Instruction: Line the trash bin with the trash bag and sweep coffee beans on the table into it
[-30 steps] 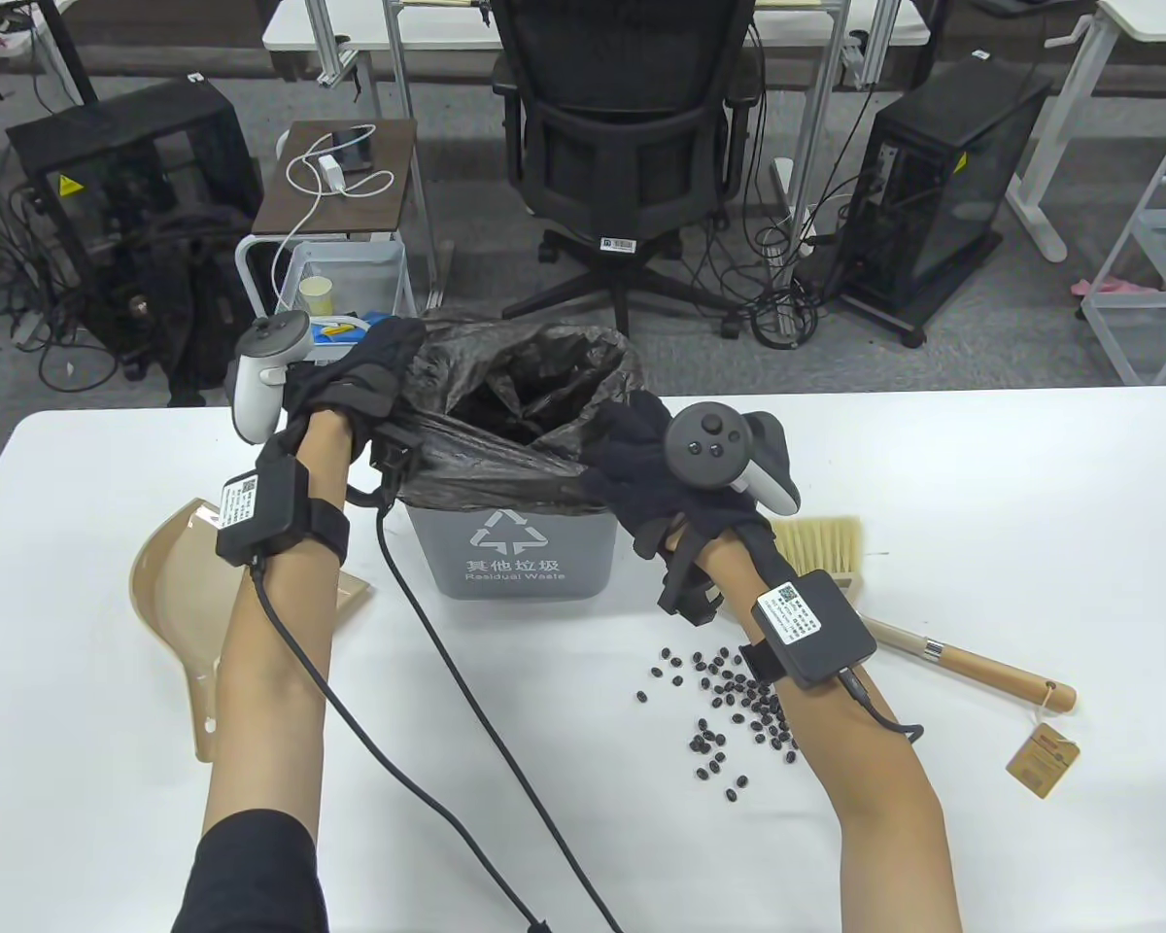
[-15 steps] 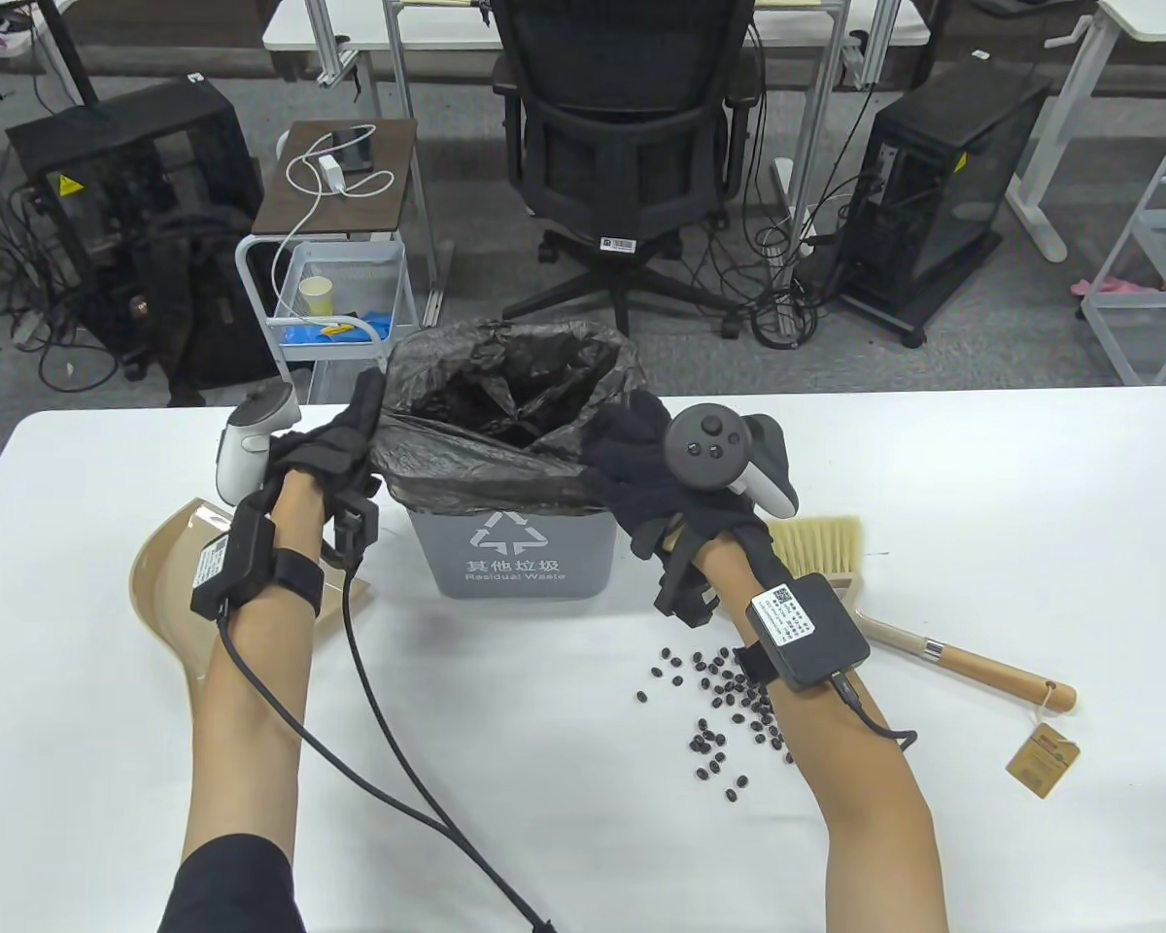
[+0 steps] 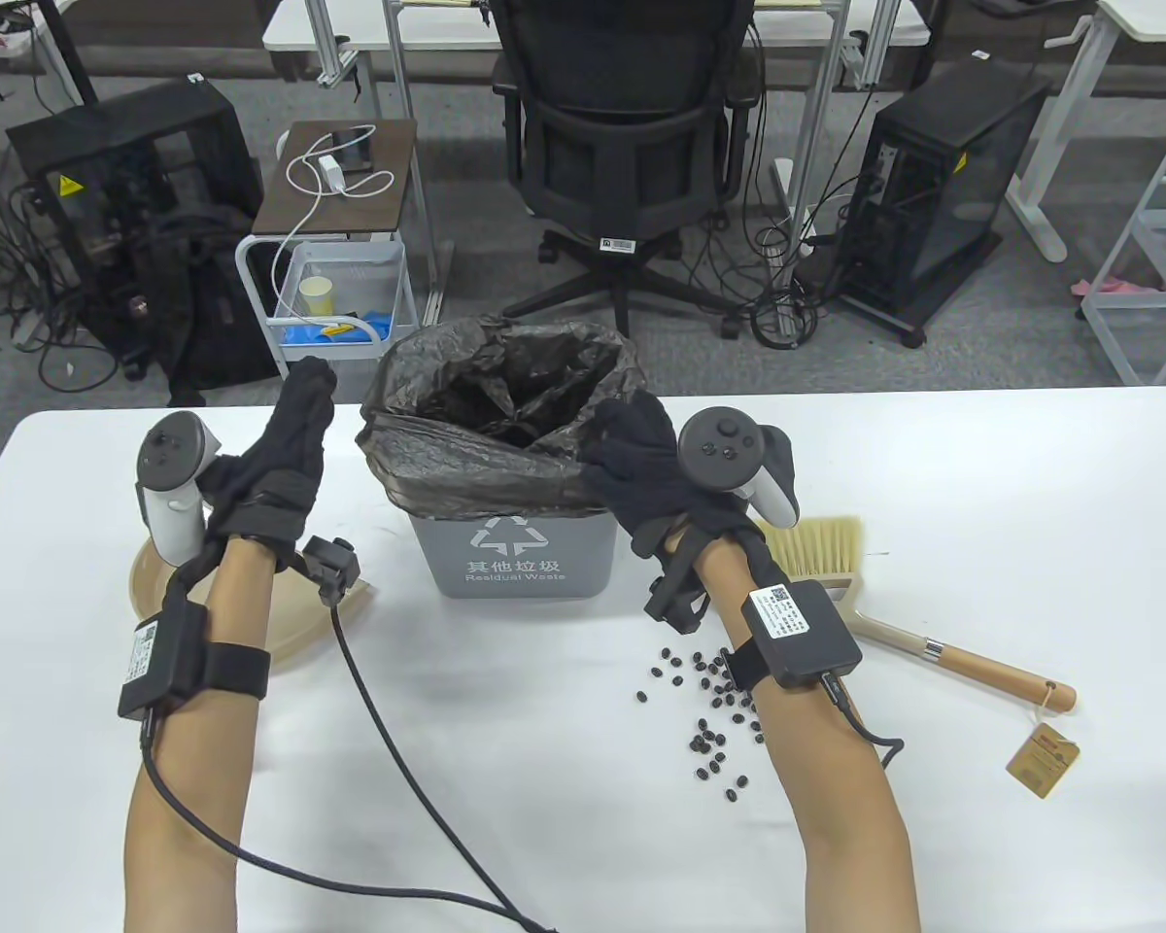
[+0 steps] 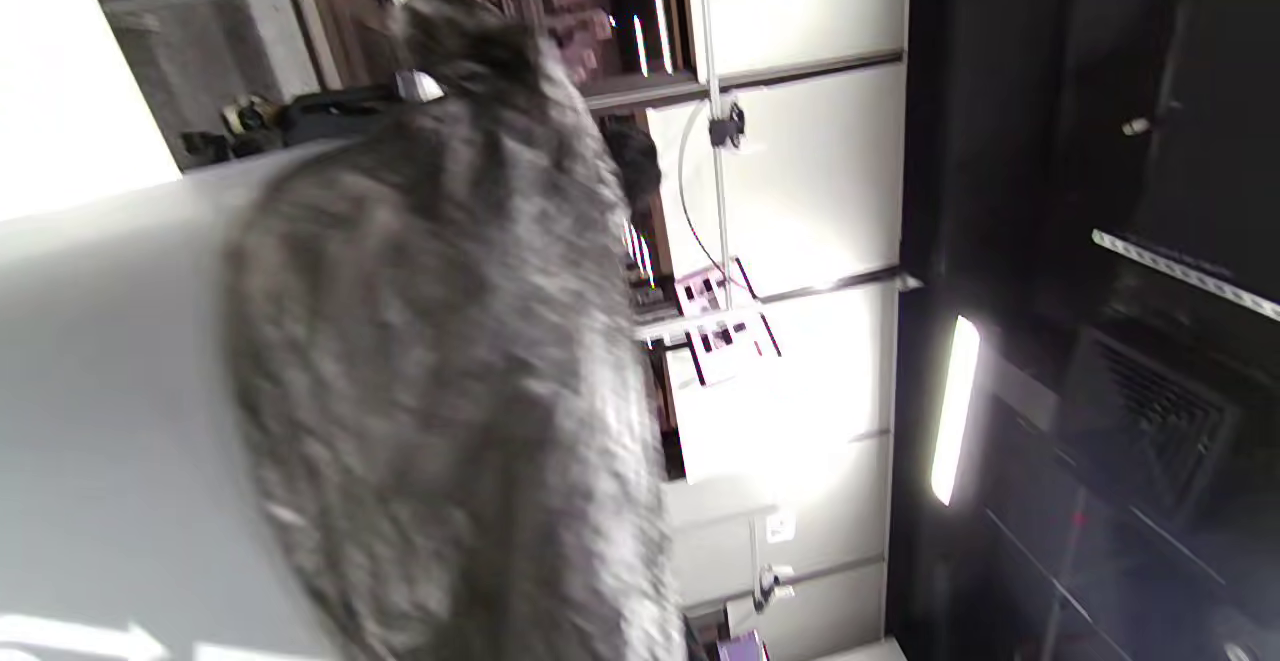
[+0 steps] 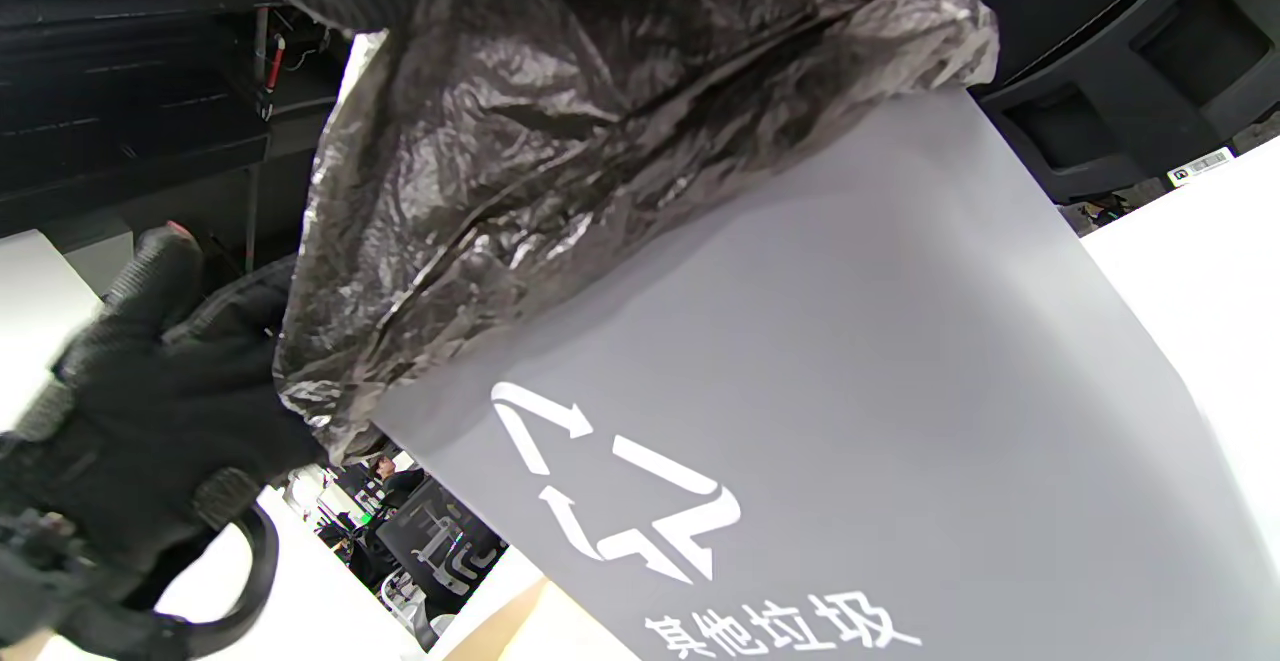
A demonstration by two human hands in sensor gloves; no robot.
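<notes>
My left hand has let go of the trash bag and hangs released beside the trash bin; my right hand still grips its folded edge. Lining looks nearly finished; coffee beans wait on the surface.

Office interior seen from above. A white tabletop spans the foreground. Behind it lies grey carpet floor, crossed by loose black cables. Centre: a black mesh office chair on a five-star base. Left: a black open-frame computer case, a small brown side table carrying a white charger and a phone, and a white wire cart holding a yellow paper cup. Right: a second black computer case, white desk legs and a white step rack. The left wrist view, turned on its side, shows pale wall panels and a lit strip lamp.
</notes>
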